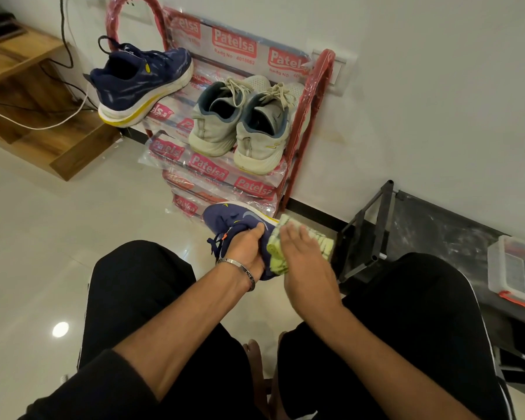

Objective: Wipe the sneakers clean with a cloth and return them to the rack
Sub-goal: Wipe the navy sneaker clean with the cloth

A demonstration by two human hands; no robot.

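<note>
The navy sneaker (234, 228) is held low between the person's knees, just in front of the foot of the rack, toe pointing away and to the left. The left hand (249, 250) grips it from above, fingers curled over the upper near the laces, a metal bangle (240, 268) on that wrist. Directly to the right of that hand, the right hand (303, 256) lies flat with straight fingers on a yellow-green cloth (288, 247), pressing it against the sneaker's side; the cloth spreads out past the fingertips and hangs below the palm. Motion blur there makes the exact contact line hard to read.

Beyond both hands stands the red shoe rack (315, 95), its shelves wrapped in printed plastic. The matching navy sneaker (140, 83) sits tilted on the upper shelf, up and left of the left hand, its heel overhanging the rack's edge. A pair of grey sneakers (243, 122) rests on the shelf straight above the hands, heels toward the person. To the right of the right hand lie a black metal frame (373, 225) and, further right, a clear plastic box (515, 268).
</note>
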